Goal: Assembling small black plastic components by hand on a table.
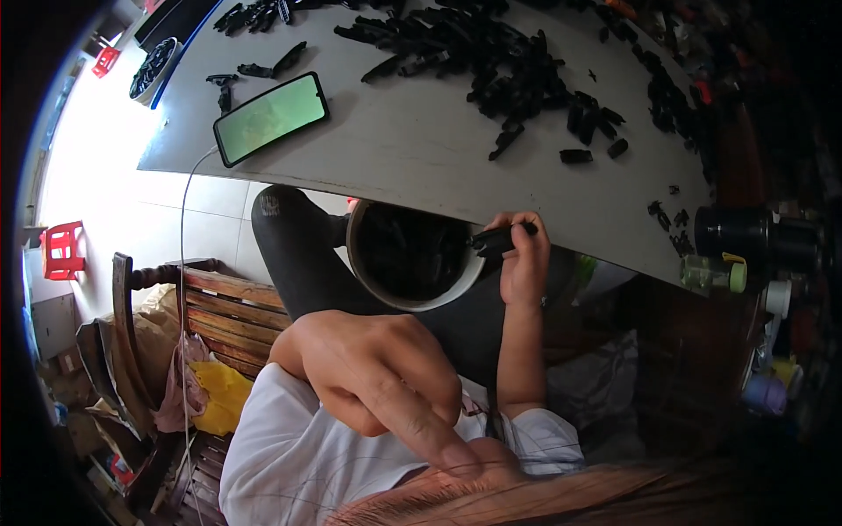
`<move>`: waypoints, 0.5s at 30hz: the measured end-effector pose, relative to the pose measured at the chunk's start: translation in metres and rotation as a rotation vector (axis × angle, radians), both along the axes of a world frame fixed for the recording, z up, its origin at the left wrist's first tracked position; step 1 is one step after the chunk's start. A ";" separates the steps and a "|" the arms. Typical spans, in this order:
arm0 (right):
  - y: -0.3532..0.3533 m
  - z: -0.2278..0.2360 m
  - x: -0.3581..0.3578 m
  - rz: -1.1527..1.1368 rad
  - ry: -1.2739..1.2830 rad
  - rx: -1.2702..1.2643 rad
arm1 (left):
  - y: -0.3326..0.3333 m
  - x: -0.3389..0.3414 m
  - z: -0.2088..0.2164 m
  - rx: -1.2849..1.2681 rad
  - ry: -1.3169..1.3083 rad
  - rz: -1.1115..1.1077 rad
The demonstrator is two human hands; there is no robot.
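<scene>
My right hand point(525, 270) is closed around a small black plastic piece point(496, 242), held just off the front edge of the grey table point(386, 153). A round bucket with a pale rim point(423, 305) stands between my legs, beside that hand, with dark pieces inside that are hard to make out. My left hand point(377, 377) is raised close to the camera. Its index finger is stretched toward the hair at the lower edge, and the other fingers are folded, their tips hidden. Nothing shows in it. A heap of similar black pieces point(474, 53) lies across the table.
A phone point(272, 120) with a lit green screen lies at the table's left, its white cable point(183, 263) hanging down. At the right edge are a black cylinder point(732, 232) and a small green-capped jar point(712, 273). A wooden bench point(232, 302) and red stool point(64, 252) stand left.
</scene>
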State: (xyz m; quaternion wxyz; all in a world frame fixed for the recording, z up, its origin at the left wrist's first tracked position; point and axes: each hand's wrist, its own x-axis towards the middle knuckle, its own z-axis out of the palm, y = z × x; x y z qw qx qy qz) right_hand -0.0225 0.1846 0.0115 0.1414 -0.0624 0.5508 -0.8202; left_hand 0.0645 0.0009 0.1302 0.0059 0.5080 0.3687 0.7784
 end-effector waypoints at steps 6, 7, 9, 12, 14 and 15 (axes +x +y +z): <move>0.001 0.013 -0.013 -0.070 -0.038 -0.107 | 0.000 0.005 -0.003 0.020 -0.027 -0.031; 0.002 0.013 -0.018 -0.100 -0.001 -0.107 | 0.000 0.004 -0.002 0.020 -0.029 -0.032; 0.010 0.015 -0.027 -0.130 0.021 -0.035 | 0.000 0.003 -0.002 0.007 -0.011 -0.044; 0.017 0.018 -0.044 -0.187 0.065 0.033 | -0.002 0.003 -0.002 0.006 -0.006 -0.030; 0.028 0.017 -0.061 -0.282 0.150 0.242 | -0.002 -0.001 -0.010 0.036 0.065 -0.022; 0.035 0.014 -0.072 -0.286 0.153 0.242 | -0.002 -0.005 -0.014 0.067 0.136 -0.014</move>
